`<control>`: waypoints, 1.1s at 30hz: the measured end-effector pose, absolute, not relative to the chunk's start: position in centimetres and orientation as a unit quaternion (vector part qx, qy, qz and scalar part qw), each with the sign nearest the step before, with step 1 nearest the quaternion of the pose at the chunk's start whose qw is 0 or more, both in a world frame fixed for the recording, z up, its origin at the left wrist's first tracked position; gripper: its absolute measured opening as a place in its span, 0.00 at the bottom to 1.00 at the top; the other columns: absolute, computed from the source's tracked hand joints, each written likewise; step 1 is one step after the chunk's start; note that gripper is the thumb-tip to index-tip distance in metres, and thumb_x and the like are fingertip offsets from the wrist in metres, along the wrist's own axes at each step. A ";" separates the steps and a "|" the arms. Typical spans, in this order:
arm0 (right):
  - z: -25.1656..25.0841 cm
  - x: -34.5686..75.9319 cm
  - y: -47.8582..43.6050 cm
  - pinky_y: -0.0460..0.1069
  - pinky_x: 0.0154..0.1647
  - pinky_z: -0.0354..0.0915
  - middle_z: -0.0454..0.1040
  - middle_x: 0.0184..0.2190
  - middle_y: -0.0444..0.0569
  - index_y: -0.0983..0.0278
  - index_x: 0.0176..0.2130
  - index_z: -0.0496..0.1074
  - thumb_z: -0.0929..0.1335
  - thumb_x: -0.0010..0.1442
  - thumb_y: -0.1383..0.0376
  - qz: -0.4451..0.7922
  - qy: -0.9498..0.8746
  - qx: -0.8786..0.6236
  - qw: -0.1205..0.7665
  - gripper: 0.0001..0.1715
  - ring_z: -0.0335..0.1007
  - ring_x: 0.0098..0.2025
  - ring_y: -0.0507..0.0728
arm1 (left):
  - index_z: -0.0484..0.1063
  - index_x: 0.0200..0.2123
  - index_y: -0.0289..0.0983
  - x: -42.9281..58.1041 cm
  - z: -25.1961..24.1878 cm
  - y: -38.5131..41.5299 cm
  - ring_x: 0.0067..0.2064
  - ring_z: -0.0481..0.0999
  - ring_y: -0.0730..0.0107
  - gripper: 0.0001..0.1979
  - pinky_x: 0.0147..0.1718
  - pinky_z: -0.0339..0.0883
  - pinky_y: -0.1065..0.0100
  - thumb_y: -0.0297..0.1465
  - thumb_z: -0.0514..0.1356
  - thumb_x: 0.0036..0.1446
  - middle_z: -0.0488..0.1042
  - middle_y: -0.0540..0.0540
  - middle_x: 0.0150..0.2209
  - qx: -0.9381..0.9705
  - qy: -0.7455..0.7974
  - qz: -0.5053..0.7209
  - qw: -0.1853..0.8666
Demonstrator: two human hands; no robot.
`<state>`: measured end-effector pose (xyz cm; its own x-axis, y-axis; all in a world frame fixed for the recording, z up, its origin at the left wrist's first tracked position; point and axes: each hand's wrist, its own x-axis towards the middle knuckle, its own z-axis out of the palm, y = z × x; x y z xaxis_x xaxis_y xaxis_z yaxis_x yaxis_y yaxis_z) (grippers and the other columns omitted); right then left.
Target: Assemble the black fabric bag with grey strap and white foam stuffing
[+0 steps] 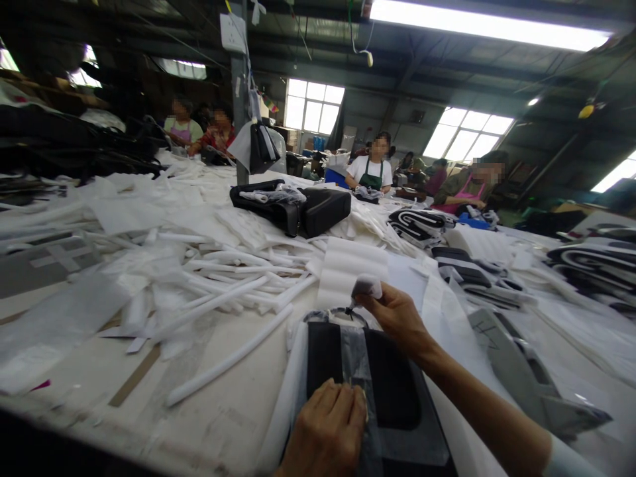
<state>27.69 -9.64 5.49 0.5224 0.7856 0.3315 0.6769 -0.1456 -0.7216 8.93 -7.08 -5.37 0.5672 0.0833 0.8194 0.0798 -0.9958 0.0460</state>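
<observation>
A black handbag [390,377] with a grey centre stripe lies on the table right in front of me, with clear plastic film [354,354] along the stripe. My left hand [328,427] rests low on the bag, fingers curled together over the stripe; what they grip, if anything, is hidden. Above the bag's top edge, my right hand [397,315] pinches a small grey tag [366,287] that looks wrapped in thin white material. Just below the tag is the bag's handle [342,313], partly wrapped. White foam sheeting [291,397] runs along the bag's left side.
Loose white foam tubes [233,351] and sheets litter the table to the left. Another black bag [322,211] stands farther back. Folded black-and-white straps [420,225] and a grey panel [521,371] lie to the right. A post [241,86] rises behind; several co-workers sit beyond.
</observation>
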 end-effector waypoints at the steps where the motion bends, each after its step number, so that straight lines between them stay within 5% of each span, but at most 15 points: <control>1: 5.4 27.2 -10.0 0.47 0.33 0.66 0.77 0.27 0.45 0.63 0.33 0.75 0.67 0.60 0.55 0.053 -0.504 -0.752 0.421 0.15 0.72 0.31 0.56 | 0.72 0.43 0.32 9.0 -5.5 -7.1 0.35 0.76 0.67 0.17 0.42 0.73 0.66 0.21 0.44 0.65 0.76 0.44 0.33 0.884 0.047 0.465 0.004; 4: 4.5 25.9 -11.5 0.47 0.38 0.69 0.80 0.33 0.46 0.60 0.38 0.76 0.65 0.62 0.62 0.035 -0.600 -0.712 0.363 0.10 0.76 0.35 0.56 | 0.72 0.44 0.32 9.1 -5.9 -7.3 0.35 0.75 0.65 0.19 0.41 0.73 0.64 0.22 0.42 0.65 0.75 0.42 0.33 0.880 0.054 0.471 0.015; 12: 1.5 25.5 -14.2 0.51 0.58 0.66 0.79 0.47 0.52 0.64 0.48 0.74 0.59 0.62 0.74 0.027 -0.769 -0.609 0.193 0.21 0.72 0.55 0.57 | 0.70 0.35 0.36 8.1 -4.1 -7.4 0.32 0.74 0.62 0.10 0.33 0.72 0.63 0.19 0.51 0.60 0.73 0.47 0.30 0.930 0.055 0.359 0.051; 20: 3.1 24.0 -17.2 0.57 0.66 0.55 0.72 0.55 0.58 0.68 0.53 0.71 0.62 0.66 0.68 0.008 -0.783 -0.607 0.137 0.18 0.66 0.59 0.59 | 0.68 0.34 0.37 7.5 -2.2 -7.2 0.34 0.75 0.62 0.08 0.34 0.71 0.62 0.20 0.53 0.60 0.74 0.47 0.32 0.956 0.063 0.281 0.058; 24: 2.2 23.4 -19.4 0.59 0.66 0.54 0.61 0.63 0.62 0.69 0.62 0.62 0.68 0.63 0.60 0.013 -0.769 -0.630 0.110 0.31 0.56 0.65 0.64 | 0.69 0.32 0.38 6.1 0.4 -6.5 0.33 0.76 0.65 0.08 0.34 0.71 0.66 0.23 0.54 0.61 0.75 0.50 0.30 0.967 0.061 0.234 0.086; 27: 1.9 23.2 -20.2 0.61 0.67 0.52 0.59 0.65 0.61 0.67 0.63 0.60 0.70 0.61 0.56 0.023 -0.765 -0.634 0.110 0.37 0.55 0.66 0.64 | 0.71 0.41 0.39 5.6 1.7 -6.2 0.39 0.79 0.67 0.08 0.39 0.72 0.67 0.28 0.53 0.65 0.78 0.47 0.38 0.958 0.090 0.252 0.100; 30: 1.9 23.1 -20.1 0.61 0.67 0.51 0.60 0.65 0.60 0.66 0.64 0.60 0.69 0.61 0.53 0.027 -0.768 -0.625 0.134 0.38 0.55 0.66 0.64 | 0.66 0.56 0.37 5.9 0.8 -6.2 0.53 0.75 0.61 0.18 0.52 0.70 0.61 0.33 0.55 0.64 0.75 0.41 0.54 0.965 0.072 0.244 0.064; 33: 2.1 23.4 -20.3 0.60 0.66 0.53 0.68 0.60 0.56 0.62 0.60 0.66 0.67 0.64 0.56 0.038 -0.756 -0.626 0.186 0.28 0.63 0.62 0.61 | 0.64 0.59 0.35 6.4 -1.1 -6.6 0.58 0.71 0.56 0.23 0.58 0.65 0.54 0.33 0.57 0.62 0.71 0.39 0.58 0.979 0.051 0.197 0.011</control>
